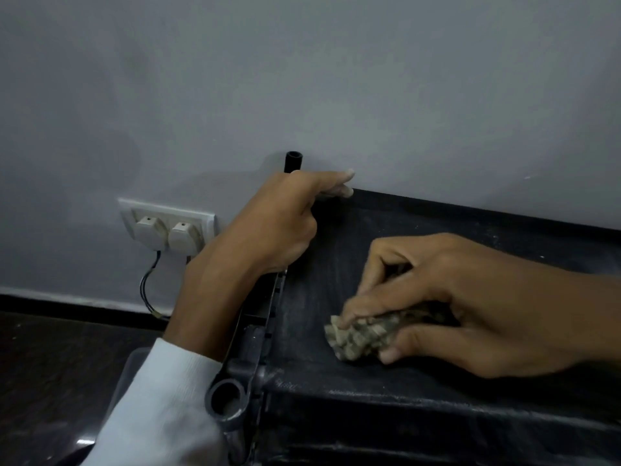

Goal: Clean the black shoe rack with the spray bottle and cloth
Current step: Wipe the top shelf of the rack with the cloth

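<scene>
The right hand (pixel 470 297) is pinching a crumpled tan cloth (pixel 359 338) and pressing it onto the dusty top shelf of the black shoe rack (pixel 437 227), near its front-left corner. The left hand (pixel 275 227) is gripping the rack's left side rail just below the upright post (pixel 293 161), index finger lying straight along the back edge against the grey wall (pixel 302 79). A white double socket (pixel 168 223) is sitting on that wall, left of the rack.

Grey wall (pixel 302 79); white socket plate (pixel 205 219), two plugs (pixel 183 234), wires (pixel 148 284); dark floor (pixel 50 364).
</scene>
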A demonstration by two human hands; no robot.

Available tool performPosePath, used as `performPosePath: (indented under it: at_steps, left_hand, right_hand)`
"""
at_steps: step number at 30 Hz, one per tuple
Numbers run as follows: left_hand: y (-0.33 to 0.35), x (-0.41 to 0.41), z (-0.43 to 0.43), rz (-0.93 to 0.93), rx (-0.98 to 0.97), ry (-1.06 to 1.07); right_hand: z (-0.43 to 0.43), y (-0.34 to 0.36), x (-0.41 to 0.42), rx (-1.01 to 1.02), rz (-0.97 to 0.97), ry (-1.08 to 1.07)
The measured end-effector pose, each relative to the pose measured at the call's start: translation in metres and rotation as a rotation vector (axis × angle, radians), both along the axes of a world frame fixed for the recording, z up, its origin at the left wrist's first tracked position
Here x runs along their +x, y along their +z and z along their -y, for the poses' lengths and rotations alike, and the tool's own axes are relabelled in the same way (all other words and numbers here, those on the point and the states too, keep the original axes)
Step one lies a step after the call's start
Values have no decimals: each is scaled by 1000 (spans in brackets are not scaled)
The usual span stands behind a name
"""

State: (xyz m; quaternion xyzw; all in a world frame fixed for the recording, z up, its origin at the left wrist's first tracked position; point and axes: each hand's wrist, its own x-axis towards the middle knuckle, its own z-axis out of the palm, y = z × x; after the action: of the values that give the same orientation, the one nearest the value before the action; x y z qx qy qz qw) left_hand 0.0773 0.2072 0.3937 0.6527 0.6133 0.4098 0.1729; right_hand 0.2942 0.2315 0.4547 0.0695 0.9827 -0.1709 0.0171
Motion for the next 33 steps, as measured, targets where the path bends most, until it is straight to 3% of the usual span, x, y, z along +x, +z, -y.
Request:
performPosePath:
  at_steps: [5,10,15,20,26,33]
  left_hand:
    - [3,1,1,-57,-10,6]
    - [3,0,3,-136,13,34]
    - [3,1,2,-139,-26,55]
    - [3,1,4,-118,-73,48]
    - [3,3,2,-125,-86,47]
    - [6,1,2,-166,-71,41]
  right_hand:
    - [-8,5,-5,26,15,10]
    - [-36,3,-24,268,49,-55]
    - [-67,-2,-35,522,-64,-224]
    - [-66,-8,-22,591,-75,-314]
    - [-52,-13,20,455,-105,-472]
    - [-26,-18,8,267,-160,-317]
